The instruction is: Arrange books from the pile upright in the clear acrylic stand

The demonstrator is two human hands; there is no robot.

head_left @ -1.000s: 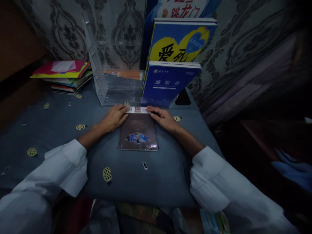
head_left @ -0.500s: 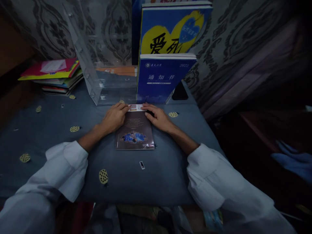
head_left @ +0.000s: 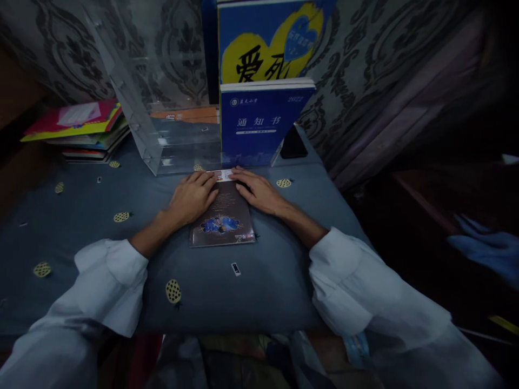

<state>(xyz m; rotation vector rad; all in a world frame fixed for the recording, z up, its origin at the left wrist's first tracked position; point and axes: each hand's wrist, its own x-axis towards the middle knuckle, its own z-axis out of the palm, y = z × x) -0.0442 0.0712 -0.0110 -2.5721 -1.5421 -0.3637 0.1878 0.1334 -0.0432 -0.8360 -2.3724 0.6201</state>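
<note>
A thin dark-covered book [head_left: 222, 205] lies on the table, with small print and a blue picture low on its cover. Its top end shows a white printed strip [head_left: 224, 175]. My left hand [head_left: 193, 195] rests flat over the book's upper left side, fingers stretched out and thumb pointing inward. On the upper right corner, my right hand [head_left: 259, 190] touches the white strip with its fingertips; its thumb is apart from the fingers. Neither hand is closed around anything. Just beyond the fingers stands a clear plastic book rack [head_left: 141, 127].
Upright in the rack are a blue booklet [head_left: 263, 127] and a blue-and-yellow book [head_left: 259, 40]. A black phone-like object [head_left: 294, 143] lies right of it. At the left is a pile of books and papers [head_left: 77, 129]. A patterned dark cloth [head_left: 259, 302] covers the table.
The view has shifted slightly, moving the rack and its books left in the picture. My left hand's thumb now lies further out over the cover. Both hands stay on the book.
</note>
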